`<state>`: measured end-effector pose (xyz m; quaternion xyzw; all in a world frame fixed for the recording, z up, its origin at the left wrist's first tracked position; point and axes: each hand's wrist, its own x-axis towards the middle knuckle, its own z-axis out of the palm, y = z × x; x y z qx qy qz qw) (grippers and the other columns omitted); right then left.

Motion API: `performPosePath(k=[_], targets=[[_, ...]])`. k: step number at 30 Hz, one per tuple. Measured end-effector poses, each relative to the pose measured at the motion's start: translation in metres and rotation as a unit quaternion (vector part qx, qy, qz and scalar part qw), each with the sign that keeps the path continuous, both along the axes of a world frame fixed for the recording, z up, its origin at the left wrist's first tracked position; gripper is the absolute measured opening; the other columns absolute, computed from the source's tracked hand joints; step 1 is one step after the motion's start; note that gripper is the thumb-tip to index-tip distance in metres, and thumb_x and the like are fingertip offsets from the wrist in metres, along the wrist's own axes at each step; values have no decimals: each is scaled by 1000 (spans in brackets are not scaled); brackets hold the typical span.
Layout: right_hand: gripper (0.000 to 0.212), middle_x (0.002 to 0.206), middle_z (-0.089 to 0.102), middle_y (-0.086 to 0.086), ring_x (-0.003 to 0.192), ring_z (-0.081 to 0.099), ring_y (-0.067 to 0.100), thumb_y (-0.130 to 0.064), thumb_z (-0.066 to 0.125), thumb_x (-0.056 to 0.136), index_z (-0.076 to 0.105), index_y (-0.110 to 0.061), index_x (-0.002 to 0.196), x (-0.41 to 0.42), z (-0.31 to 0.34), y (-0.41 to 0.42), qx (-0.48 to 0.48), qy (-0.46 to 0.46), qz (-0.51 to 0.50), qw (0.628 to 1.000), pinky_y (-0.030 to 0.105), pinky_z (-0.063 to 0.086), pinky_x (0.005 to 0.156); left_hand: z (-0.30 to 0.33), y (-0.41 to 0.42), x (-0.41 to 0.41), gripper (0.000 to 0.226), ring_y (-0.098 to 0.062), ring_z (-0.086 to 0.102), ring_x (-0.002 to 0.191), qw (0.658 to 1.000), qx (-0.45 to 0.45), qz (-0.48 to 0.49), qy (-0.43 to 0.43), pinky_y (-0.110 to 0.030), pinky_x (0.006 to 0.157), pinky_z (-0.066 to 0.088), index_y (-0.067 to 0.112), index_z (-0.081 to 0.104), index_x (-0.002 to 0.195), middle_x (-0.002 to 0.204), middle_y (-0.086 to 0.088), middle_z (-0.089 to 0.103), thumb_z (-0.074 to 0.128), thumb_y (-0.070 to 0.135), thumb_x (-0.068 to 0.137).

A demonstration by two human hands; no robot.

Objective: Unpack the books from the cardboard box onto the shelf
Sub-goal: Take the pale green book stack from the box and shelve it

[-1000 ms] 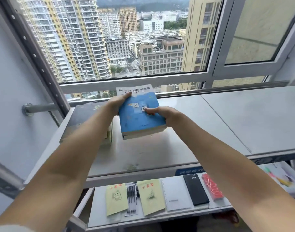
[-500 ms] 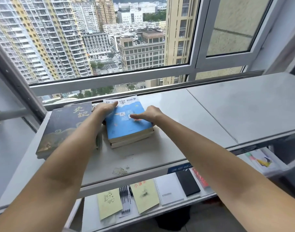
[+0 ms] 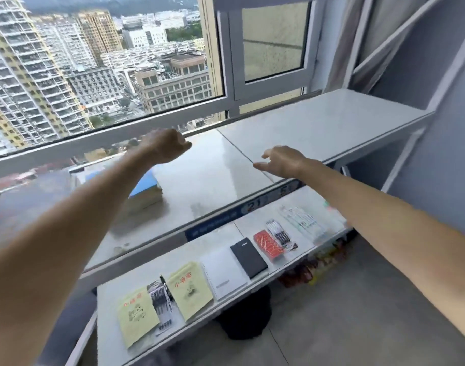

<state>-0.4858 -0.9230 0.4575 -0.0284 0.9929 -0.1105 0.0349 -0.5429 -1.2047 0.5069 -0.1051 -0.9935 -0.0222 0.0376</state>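
Observation:
A blue book (image 3: 146, 186) lies flat on the white top shelf (image 3: 207, 178) by the window, partly hidden behind my left forearm. A dark book (image 3: 28, 196) lies to its left, blurred. My left hand (image 3: 168, 145) hovers above the shelf to the right of the blue book, fingers curled, holding nothing. My right hand (image 3: 280, 161) floats over the shelf's front edge with fingers spread and nothing in it. No cardboard box is in view.
The lower shelf (image 3: 226, 283) carries two yellow booklets (image 3: 190, 290), pen packs (image 3: 160, 305), a white notebook (image 3: 224, 273), a black notebook (image 3: 248, 257) and a red pack (image 3: 268, 244). A dark bag (image 3: 246, 315) sits on the floor below. The window frame (image 3: 147, 128) runs behind.
Both hands have let go of the blue book, now resting on the shelf, and moved right. The view has swung to the right.

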Motion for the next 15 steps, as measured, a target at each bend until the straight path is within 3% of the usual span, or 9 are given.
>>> performPosePath(k=[5,10,15], targets=[[57,136,53,16,127,46,32,-57,43,93,60,-13,124,94,-14,135,18,3,-87,996,37,38,97,-29,162,57,41,-34,61,115,992,-4,-124,-31,-36,93,49,17,72,117,124,-13,68,49,45,98],[59,140,49,16,131,42,34,-57,45,92,58,-12,128,208,-37,278,13,-2,-215,976,42,35,103,-62,342,128,38,-33,61,113,967,-12,-242,-80,-31,90,48,23,72,114,122,-10,68,50,47,96],[63,144,47,13,134,41,33,-58,39,94,51,-14,137,314,-67,401,23,-42,-309,950,42,34,106,-93,496,196,40,-30,61,115,927,-39,-356,-115,-39,96,50,19,71,116,122,-9,69,50,47,96]])
